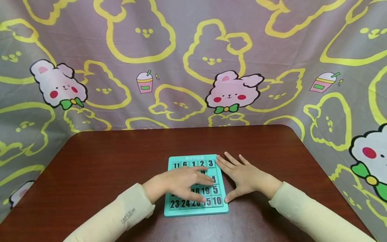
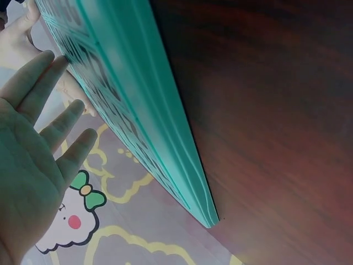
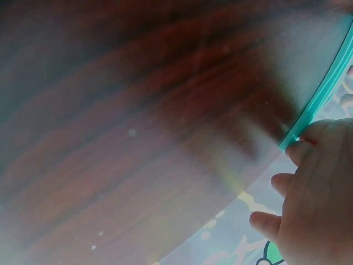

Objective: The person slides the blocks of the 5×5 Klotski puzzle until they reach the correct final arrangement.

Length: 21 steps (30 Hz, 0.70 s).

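Observation:
A turquoise sliding number puzzle (image 1: pixel 196 212) lies flat on the table, its tiles printed with black numbers. My left hand (image 1: pixel 184 181) hovers low across the board from the left, fingers extended and covering several middle tiles. The left wrist view has this hand (image 2: pixel 33 143) with fingers spread, fingertips close over the tile face. A tile-free slot (image 1: pixel 212 172) shows below the 3 tile at the right. My right hand (image 1: pixel 246 176) is spread along the board's right edge, index finger at the top right corner and thumb near the lower right one. In the right wrist view, its fingers (image 3: pixel 298 152) meet the turquoise edge.
The puzzle stands on a dark reddish-brown wooden table (image 1: pixel 105 168). Behind and at both sides of the table hangs a grey curtain (image 1: pixel 178 74) with yellow outlines and cartoon rabbits. Pale sleeves (image 1: pixel 130 208) cover both forearms.

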### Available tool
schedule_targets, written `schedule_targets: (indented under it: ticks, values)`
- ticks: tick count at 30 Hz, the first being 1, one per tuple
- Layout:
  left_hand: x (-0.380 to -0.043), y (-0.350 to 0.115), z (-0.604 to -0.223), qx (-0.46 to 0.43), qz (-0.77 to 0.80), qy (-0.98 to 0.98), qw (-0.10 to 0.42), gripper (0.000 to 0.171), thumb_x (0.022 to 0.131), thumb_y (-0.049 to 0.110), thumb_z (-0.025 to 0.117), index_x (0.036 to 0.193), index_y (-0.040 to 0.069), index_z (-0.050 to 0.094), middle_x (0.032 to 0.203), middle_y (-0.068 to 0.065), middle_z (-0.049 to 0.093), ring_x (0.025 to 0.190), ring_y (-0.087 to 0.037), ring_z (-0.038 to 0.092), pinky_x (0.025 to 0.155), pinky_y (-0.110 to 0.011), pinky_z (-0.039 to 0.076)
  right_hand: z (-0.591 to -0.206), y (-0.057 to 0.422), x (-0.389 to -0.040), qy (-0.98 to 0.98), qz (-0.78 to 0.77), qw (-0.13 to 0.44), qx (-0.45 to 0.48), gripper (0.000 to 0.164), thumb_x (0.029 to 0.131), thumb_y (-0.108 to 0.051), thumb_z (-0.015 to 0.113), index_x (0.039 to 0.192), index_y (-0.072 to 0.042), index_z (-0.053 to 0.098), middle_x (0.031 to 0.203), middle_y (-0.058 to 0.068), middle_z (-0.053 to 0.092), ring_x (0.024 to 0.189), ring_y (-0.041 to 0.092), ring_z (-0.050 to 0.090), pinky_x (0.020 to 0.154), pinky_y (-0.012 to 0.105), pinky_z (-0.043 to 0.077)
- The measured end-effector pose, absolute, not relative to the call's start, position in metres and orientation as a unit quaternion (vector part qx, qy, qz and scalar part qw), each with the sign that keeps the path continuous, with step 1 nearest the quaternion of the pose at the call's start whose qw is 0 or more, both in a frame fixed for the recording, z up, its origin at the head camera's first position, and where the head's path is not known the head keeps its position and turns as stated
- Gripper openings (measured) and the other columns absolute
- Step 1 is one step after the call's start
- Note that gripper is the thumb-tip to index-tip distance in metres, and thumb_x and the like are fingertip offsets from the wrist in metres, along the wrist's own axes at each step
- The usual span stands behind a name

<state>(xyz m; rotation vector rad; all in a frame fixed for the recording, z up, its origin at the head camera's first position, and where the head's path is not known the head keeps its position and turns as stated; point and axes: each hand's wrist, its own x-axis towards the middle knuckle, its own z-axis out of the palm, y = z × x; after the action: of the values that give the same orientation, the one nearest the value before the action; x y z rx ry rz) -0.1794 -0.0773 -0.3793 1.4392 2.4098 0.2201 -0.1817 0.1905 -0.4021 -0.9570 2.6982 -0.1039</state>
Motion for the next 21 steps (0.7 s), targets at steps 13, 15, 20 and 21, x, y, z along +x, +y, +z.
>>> schedule_targets:
  ticks: [13,15,20,21]
  values:
    - [-0.188,-0.079,-0.380,0.483,0.088,0.853,0.174,0.060,0.094,0.060,0.055,0.146,0.029,0.052,0.153,0.017,0.044,0.153,-0.020,0.025,0.115,-0.058,0.035,-0.402,0.191,-0.181,0.932,-0.045,0.139,-0.333,0.134,0.062,-0.090,0.059,0.161,-0.015,0.012,0.169,0.002,0.005,0.156,0.035,0.002,0.117,0.071,0.008]
    - [-0.190,-0.080,-0.381,0.478,0.090,0.856,0.176,0.060,0.094,0.059,0.055,0.146,0.029,0.051,0.154,0.017,0.043,0.153,-0.021,0.025,0.115,-0.058,0.034,-0.402,0.191,-0.182,0.933,-0.043,0.138,-0.331,0.134,0.061,-0.091,0.059,0.161,-0.016,0.011,0.169,0.001,0.005,0.156,0.035,0.002,0.117,0.070,0.008]
    - [-0.194,-0.081,-0.382,0.474,0.090,0.859,0.171,0.061,0.095,0.059,0.055,0.147,0.027,0.050,0.155,0.016,0.042,0.153,-0.023,0.025,0.118,-0.052,0.033,-0.403,0.190,-0.182,0.934,-0.038,0.140,-0.327,0.134,0.060,-0.091,0.059,0.161,-0.018,0.010,0.169,-0.002,0.003,0.156,0.033,0.000,0.118,0.069,0.008]
    - [-0.195,-0.081,-0.383,0.475,0.090,0.859,0.169,0.061,0.095,0.058,0.056,0.147,0.027,0.050,0.155,0.016,0.042,0.153,-0.024,0.025,0.118,-0.051,0.033,-0.403,0.190,-0.182,0.934,-0.038,0.141,-0.327,0.134,0.060,-0.091,0.058,0.161,-0.018,0.010,0.169,-0.002,0.003,0.156,0.032,0.000,0.118,0.069,0.008]
